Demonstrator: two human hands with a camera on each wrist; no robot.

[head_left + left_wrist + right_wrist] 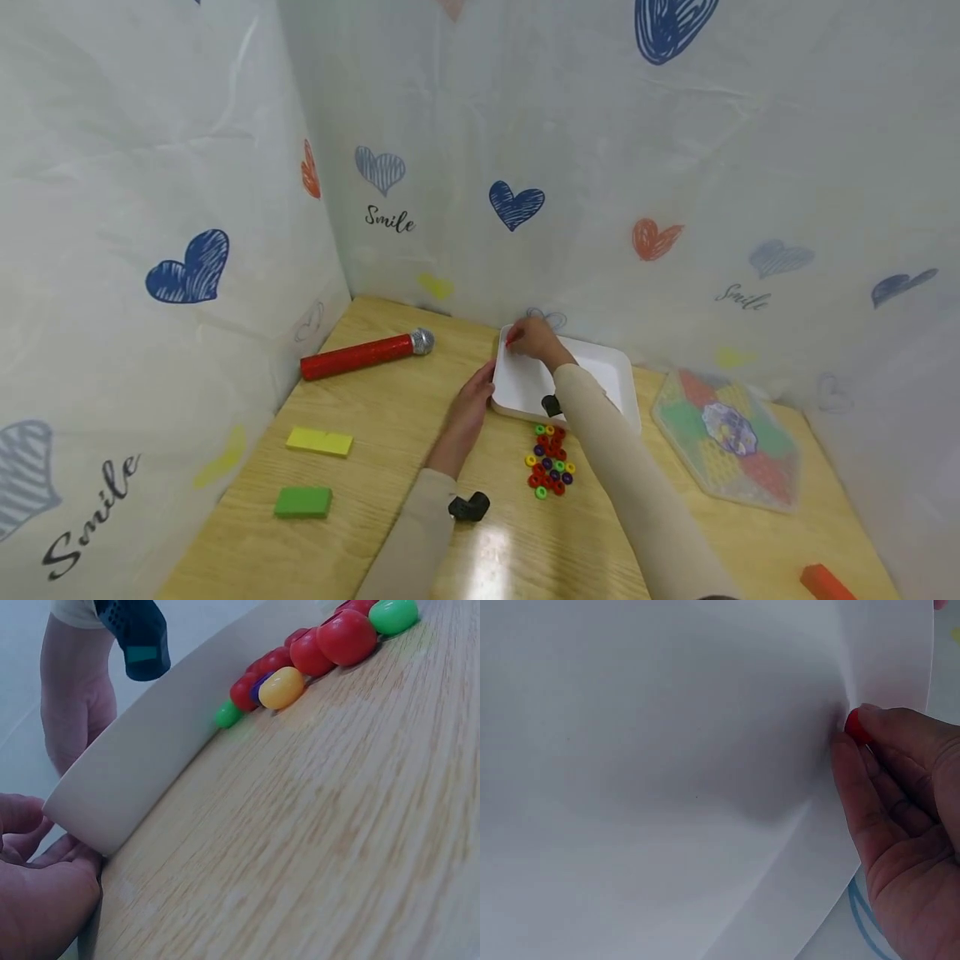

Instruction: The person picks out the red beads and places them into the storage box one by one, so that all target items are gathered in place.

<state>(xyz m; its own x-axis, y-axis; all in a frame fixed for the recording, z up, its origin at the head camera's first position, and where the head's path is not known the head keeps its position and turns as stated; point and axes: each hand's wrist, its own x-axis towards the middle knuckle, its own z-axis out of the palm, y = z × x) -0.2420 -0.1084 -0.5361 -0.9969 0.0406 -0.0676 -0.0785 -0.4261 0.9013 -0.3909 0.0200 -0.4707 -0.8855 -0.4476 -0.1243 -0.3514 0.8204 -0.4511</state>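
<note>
A shallow white tray (pixel 517 387) lies on the wooden table against the back wall. My right hand (pixel 534 340) reaches over its far left corner and pinches a small red bead (pixel 857 727) between thumb and fingertips. In the right wrist view the bead is down by the tray's inner wall. At the tray's left side my left hand (pixel 468 408) holds the edge; the left wrist view shows its fingers (pixel 22 814) bent at the corner. A loose group of red, yellow, green and purple beads (pixel 551 462) lies on the table in front of the tray.
A red microphone-like stick (pixel 360 358) with a silver head lies at the back left. Yellow (pixel 319 442) and green (pixel 303 502) blocks lie left of my arms. Right of the tray sits a clear patterned case (pixel 727 437), with a red-orange block (pixel 827 582) near the front right.
</note>
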